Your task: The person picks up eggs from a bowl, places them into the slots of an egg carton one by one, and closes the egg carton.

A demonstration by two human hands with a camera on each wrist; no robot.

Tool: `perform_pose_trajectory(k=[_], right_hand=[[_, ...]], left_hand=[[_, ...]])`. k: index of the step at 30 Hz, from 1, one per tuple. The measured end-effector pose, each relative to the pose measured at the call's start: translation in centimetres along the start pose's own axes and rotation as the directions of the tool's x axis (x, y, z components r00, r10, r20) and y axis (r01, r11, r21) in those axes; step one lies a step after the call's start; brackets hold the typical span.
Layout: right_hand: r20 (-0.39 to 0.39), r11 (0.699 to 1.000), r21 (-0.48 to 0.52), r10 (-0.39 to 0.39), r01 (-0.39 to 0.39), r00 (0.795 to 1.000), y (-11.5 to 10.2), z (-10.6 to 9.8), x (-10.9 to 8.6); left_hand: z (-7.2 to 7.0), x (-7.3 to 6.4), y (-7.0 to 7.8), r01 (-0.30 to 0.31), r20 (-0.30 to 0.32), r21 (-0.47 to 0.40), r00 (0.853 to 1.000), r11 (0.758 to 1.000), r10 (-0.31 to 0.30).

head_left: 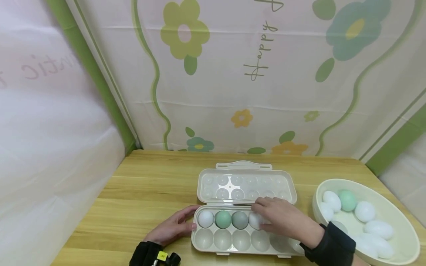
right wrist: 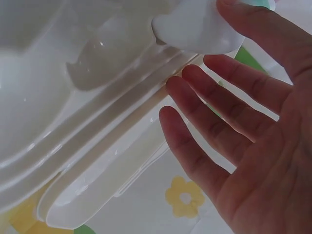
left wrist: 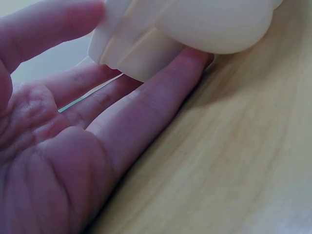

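A cream plastic egg box lies with its clear lid folded back. Its far row holds a white egg, a green egg, a grey egg and another white egg. My left hand grips the box's left end, thumb on the edge and fingers against its side and underside in the left wrist view. My right hand reaches over the box and holds the fourth egg, white, between thumb and fingertips. This hand hides the far row's right end.
A large cream oval bowl stands at the right, close to the box. Several white eggs and a green egg lie in it. The wooden table ends at a flower-printed curtain, with white fabric on both sides.
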State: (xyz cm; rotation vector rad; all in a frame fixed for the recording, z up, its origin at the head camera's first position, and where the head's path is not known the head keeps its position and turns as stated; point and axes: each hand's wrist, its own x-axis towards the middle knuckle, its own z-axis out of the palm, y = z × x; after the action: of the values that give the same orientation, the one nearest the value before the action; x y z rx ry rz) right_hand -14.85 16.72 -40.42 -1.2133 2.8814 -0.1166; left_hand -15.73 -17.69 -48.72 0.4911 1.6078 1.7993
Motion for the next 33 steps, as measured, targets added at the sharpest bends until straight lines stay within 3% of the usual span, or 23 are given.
perform_pose_trajectory(k=[7,23,33], right_hand=[[-0.062,0.999,-0.04,-0.016,0.014,0.998,0.3,-0.2,-0.7],[-0.02,0.994,-0.088,0.058,-0.059,0.998,1.7,-2.1,-2.9],[-0.06,0.984,-0.14,0.105,-0.112,0.993,2.9,-3.4,-4.3]], left_hand=[[0.0,0.0,0.0,0.007,-0.002,-0.006,1.0,1.0,-0.007],[0.1,-0.1,0.2,0.027,-0.014,-0.001,1.0,1.0,-0.027],[0.1,-0.1,0.2,0.032,-0.018,0.001,0.999,0.999,-0.032]])
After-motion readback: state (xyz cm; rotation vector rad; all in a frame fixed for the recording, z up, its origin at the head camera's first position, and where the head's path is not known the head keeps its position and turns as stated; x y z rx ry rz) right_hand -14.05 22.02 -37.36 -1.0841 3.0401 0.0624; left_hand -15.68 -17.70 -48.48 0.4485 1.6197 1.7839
